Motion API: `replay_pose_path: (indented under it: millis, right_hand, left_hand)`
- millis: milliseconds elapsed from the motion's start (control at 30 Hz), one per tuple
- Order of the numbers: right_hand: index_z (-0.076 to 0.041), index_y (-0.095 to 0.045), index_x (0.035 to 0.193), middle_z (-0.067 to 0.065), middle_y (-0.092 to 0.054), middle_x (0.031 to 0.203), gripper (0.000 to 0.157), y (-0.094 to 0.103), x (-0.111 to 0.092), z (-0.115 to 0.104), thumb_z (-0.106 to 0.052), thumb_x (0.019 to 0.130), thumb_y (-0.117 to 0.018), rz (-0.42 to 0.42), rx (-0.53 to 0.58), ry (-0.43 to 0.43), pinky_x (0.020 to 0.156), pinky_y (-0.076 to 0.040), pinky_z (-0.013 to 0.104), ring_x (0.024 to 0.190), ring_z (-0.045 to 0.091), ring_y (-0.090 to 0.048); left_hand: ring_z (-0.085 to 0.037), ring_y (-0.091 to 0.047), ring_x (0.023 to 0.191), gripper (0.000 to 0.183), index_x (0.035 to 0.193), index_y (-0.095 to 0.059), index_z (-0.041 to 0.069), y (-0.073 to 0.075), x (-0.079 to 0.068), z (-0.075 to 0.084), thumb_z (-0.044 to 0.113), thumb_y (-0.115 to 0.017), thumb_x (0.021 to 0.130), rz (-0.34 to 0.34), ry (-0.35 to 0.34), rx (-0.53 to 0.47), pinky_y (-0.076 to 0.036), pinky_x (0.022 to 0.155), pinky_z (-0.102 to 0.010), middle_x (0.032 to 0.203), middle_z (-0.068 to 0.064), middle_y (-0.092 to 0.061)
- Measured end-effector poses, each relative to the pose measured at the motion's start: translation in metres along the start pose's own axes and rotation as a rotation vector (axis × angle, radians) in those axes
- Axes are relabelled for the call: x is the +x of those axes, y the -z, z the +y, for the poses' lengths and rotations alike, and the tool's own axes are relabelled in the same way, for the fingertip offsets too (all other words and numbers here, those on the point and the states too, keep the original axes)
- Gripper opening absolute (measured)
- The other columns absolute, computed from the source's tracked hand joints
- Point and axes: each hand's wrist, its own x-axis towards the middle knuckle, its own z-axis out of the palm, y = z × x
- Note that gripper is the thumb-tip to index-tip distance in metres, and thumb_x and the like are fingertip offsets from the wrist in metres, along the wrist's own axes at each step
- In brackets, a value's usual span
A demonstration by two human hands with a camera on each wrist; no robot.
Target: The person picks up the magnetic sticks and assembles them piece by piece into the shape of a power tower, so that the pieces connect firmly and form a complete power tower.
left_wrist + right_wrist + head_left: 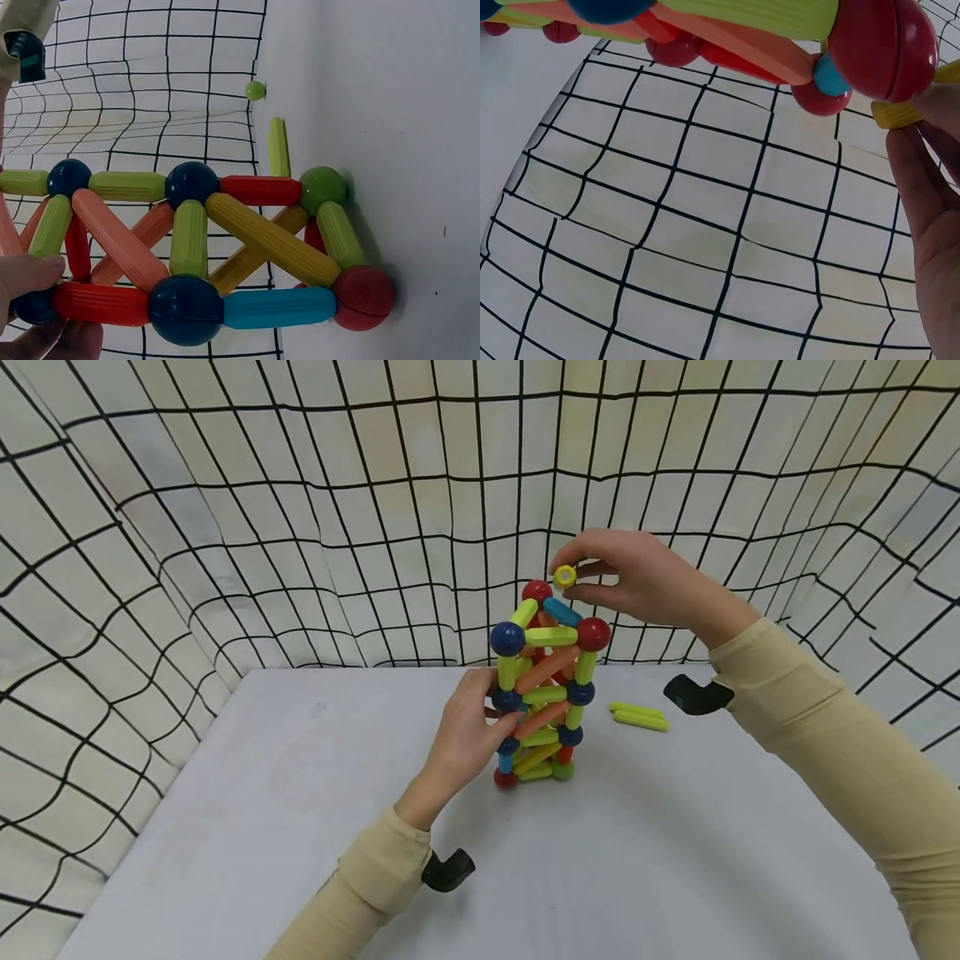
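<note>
A tower of coloured rods and balls stands upright on the white table. Its upper corners are a blue ball, a red ball and another red ball at the back. My left hand grips the tower's left side, with thumb and fingers around a blue ball in the left wrist view. Above the tower's top, my right hand pinches a yellow rod, seen end-on in the head view. In the right wrist view that rod is close beside a red ball, partly hidden by it.
Two yellow-green rods lie on the table to the right of the tower. A green ball sits at the table's edge near the net in the left wrist view. A black-grid net surrounds the table's back and sides.
</note>
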Motion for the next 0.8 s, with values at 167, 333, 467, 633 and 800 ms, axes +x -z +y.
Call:
replay_pose_path:
  millis: [167, 333, 467, 633, 800]
  right_hand:
    - [-0.006, -0.063, 0.117, 0.001, -0.065, 0.110, 0.031, -0.006, 0.014, -0.006, -0.005, 0.087, -0.072, -0.047, -0.008, 0.018, 0.086, -0.055, 0.034, 0.102, 0.014, -0.061]
    - [-0.006, -0.064, 0.116, 0.002, -0.065, 0.111, 0.029, -0.010, 0.020, -0.004, -0.004, 0.088, -0.071, -0.066, 0.004, -0.012, 0.089, -0.054, 0.035, 0.102, 0.015, -0.061]
    - [-0.005, -0.064, 0.115, 0.004, -0.065, 0.111, 0.028, -0.012, 0.024, 0.001, -0.003, 0.088, -0.070, -0.067, -0.006, -0.026, 0.091, -0.053, 0.037, 0.104, 0.017, -0.061]
    - [-0.008, -0.065, 0.114, 0.003, -0.066, 0.111, 0.028, -0.014, 0.027, 0.007, -0.002, 0.087, -0.071, -0.063, -0.002, -0.021, 0.092, -0.052, 0.037, 0.104, 0.017, -0.061]
    - [-0.008, -0.064, 0.119, 0.001, -0.063, 0.116, 0.032, -0.013, 0.025, 0.010, -0.004, 0.088, -0.070, -0.053, 0.038, -0.039, 0.095, -0.051, 0.036, 0.108, 0.014, -0.059]
  left_hand:
    - [-0.022, -0.058, 0.098, 0.049, 0.125, -0.053, -0.001, -0.002, 0.001, -0.002, 0.001, -0.077, 0.082, 0.035, -0.029, 0.031, -0.057, 0.075, -0.032, 0.113, -0.012, -0.056]
    - [-0.022, -0.060, 0.096, 0.046, 0.122, -0.053, -0.002, -0.005, 0.008, -0.007, 0.002, -0.077, 0.082, 0.052, -0.056, 0.058, -0.057, 0.075, -0.029, 0.111, -0.013, -0.057]
    - [-0.022, -0.060, 0.094, 0.044, 0.119, -0.053, -0.002, -0.007, 0.015, -0.012, 0.001, -0.077, 0.082, 0.054, -0.067, 0.069, -0.057, 0.075, -0.029, 0.108, -0.013, -0.057]
    - [-0.023, -0.061, 0.094, 0.043, 0.118, -0.053, -0.004, -0.008, 0.021, -0.015, 0.001, -0.076, 0.083, 0.049, -0.071, 0.090, -0.056, 0.075, -0.028, 0.107, -0.014, -0.057]
    - [-0.022, -0.061, 0.095, 0.043, 0.119, -0.053, -0.003, -0.009, 0.022, -0.015, 0.001, -0.076, 0.083, 0.041, -0.064, 0.095, -0.056, 0.075, -0.027, 0.107, -0.013, -0.056]
